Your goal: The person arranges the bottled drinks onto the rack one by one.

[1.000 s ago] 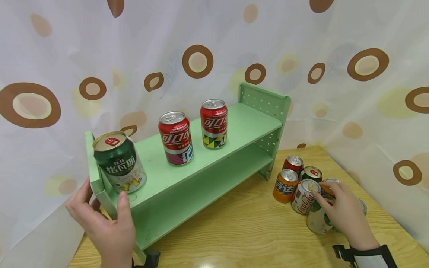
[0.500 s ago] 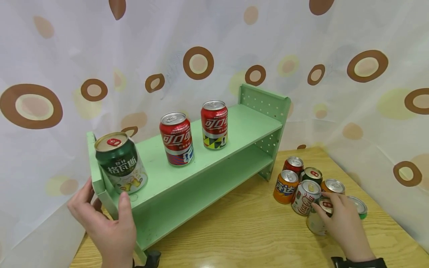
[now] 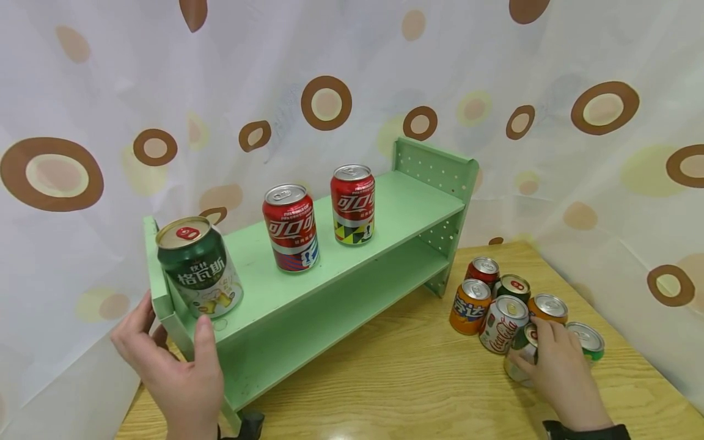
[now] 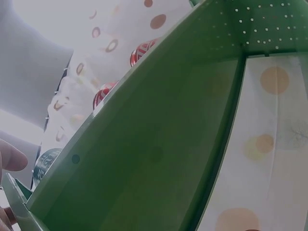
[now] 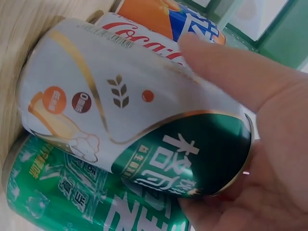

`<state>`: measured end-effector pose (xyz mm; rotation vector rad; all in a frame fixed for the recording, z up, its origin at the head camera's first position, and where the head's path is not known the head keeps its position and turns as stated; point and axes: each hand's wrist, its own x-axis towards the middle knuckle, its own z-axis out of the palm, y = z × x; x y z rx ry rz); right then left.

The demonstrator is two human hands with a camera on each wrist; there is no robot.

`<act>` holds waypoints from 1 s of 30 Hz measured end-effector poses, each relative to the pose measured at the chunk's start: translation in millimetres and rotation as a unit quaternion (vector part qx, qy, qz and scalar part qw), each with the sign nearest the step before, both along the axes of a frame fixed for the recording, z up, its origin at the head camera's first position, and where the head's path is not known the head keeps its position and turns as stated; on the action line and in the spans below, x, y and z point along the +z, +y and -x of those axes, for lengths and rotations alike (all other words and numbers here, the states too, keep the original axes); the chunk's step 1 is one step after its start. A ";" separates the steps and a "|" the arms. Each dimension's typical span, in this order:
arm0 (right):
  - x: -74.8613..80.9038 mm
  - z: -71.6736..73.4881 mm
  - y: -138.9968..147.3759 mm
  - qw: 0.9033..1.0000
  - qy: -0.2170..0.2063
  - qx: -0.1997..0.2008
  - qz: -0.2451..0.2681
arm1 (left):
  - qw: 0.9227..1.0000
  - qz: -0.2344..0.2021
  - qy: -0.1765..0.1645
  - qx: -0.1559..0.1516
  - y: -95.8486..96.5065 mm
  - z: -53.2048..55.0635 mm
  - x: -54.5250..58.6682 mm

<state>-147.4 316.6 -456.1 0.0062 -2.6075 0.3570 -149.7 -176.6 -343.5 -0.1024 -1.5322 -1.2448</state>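
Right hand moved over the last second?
Yes: the right hand sits lower in the head view than before, judged against the white Coca-Cola can, which stayed put.

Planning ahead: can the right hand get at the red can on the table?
Probably not: the right hand grips a green-and-white can, and the Coca-Cola can stands between.

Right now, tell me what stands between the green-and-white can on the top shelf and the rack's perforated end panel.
One red can, then another red can, stand apart on the top shelf; the head view shows both.
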 end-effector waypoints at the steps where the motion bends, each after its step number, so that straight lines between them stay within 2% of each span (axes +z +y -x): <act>1: 0.1 0.0 0.3 1.000 0.001 0.003 -0.004 | 1.000 0.000 0.000 0.000 -0.1 0.0 0.0; 10: -1.3 -1.9 0.9 1.000 0.010 0.007 -0.017 | 1.000 -0.001 0.001 -0.001 0.2 0.4 -0.1; 21: -2.7 -2.6 -4.3 0.997 0.062 0.027 -0.029 | 1.000 0.000 -0.002 0.001 0.7 -0.4 0.7; 30: -6.3 -2.3 -4.8 0.998 0.050 0.028 -0.011 | 1.000 0.001 -0.021 0.007 1.0 -2.4 1.1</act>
